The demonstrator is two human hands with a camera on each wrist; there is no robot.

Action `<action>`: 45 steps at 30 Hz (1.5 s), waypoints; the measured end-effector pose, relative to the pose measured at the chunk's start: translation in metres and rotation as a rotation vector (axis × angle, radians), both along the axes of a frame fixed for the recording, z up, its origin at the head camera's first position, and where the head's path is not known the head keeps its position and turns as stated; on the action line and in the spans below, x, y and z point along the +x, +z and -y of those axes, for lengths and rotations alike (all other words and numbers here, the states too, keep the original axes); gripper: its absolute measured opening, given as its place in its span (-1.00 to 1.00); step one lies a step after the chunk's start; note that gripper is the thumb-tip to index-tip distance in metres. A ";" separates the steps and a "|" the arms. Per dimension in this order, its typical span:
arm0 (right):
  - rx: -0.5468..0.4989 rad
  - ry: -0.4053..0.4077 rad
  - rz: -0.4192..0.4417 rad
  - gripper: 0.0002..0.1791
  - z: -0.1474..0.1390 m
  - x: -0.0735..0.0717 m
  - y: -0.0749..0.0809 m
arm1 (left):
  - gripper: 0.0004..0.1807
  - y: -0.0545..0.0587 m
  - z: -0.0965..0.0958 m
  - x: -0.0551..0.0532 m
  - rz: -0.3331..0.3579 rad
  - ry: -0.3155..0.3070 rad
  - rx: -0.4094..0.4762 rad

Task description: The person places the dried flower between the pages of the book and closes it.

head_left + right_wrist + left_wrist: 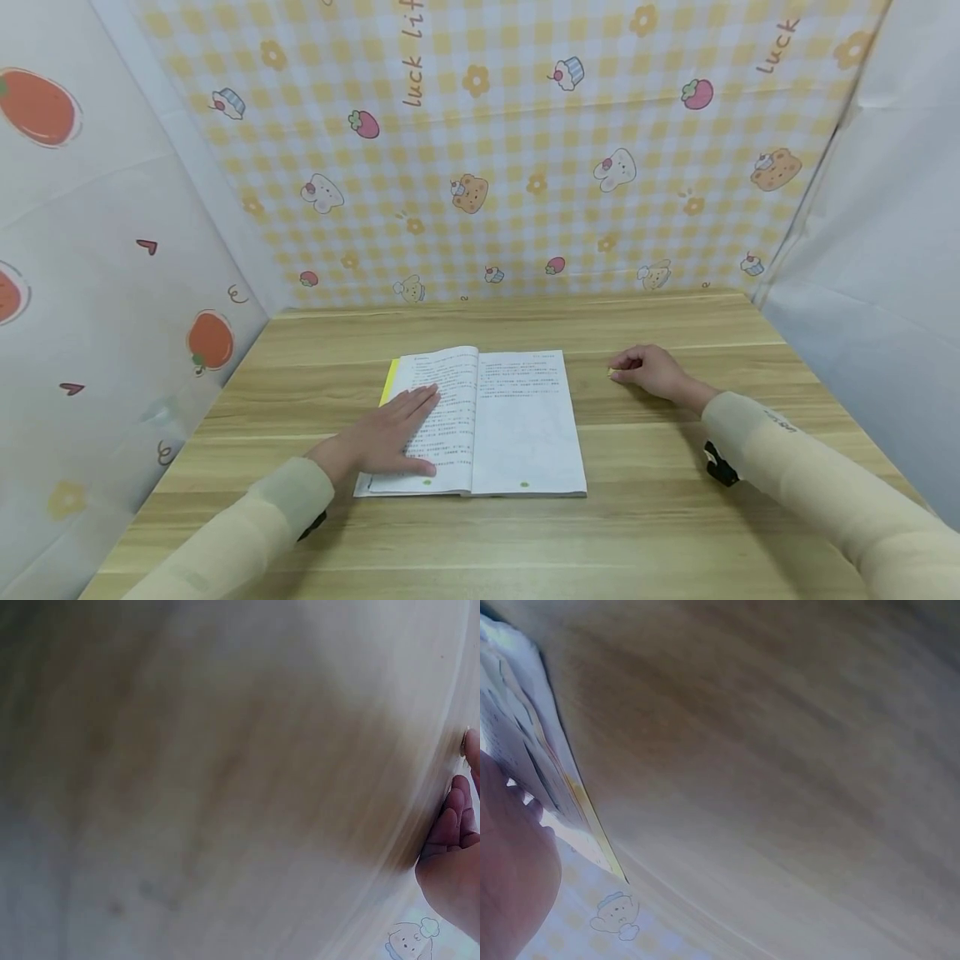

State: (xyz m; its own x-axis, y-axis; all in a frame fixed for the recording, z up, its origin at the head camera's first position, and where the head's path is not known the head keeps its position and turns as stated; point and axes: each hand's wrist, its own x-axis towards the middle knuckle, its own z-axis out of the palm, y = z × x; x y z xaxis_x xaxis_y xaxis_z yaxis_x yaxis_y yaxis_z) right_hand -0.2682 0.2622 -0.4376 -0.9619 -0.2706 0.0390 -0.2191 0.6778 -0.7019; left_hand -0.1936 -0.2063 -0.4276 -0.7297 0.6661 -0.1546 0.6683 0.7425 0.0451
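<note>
An open book (525, 433) with printed pages lies on the wooden table, a yellow edge showing along its left side. My left hand (393, 433) rests on the left page, fingers straight and thumb spread toward the lower part of the page. In the left wrist view, the side of that hand (514, 862) appears by the book's page edges (540, 750). To the right of the book, my right hand (654, 372) pinches a small yellowish piece (611, 372) between thumb and fingertips, close over the table. What the piece is, I cannot tell.
The wooden table (495, 550) runs back to a yellow checked cloth (510, 233) with cartoon prints. White cloth with fruit prints (97, 333) hangs at the left, and plain white cloth (885, 275) at the right. A black device (722, 467) is strapped at the right wrist.
</note>
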 end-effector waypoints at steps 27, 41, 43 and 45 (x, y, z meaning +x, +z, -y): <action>-0.296 0.106 0.316 -0.78 0.083 0.019 0.035 | 0.26 0.005 -0.002 0.002 0.006 0.015 0.001; -0.268 0.253 0.412 -0.86 0.148 0.037 0.028 | 0.26 0.002 -0.001 0.001 0.008 0.011 0.011; -0.254 0.267 0.399 -0.87 0.156 0.039 0.027 | 0.26 0.002 -0.002 0.002 0.008 0.011 0.011; -0.231 0.280 0.381 -0.88 0.163 0.041 0.026 | 0.26 0.002 -0.002 0.002 0.010 0.011 0.013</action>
State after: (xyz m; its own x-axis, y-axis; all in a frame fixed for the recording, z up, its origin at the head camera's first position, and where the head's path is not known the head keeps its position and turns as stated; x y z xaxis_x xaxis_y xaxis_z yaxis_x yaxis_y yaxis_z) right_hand -0.2277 0.0993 -0.4115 -0.8118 -0.5449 -0.2102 -0.0701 0.4482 -0.8912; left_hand -0.1913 -0.2047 -0.4257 -0.7351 0.6604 -0.1530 0.6599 0.7488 0.0618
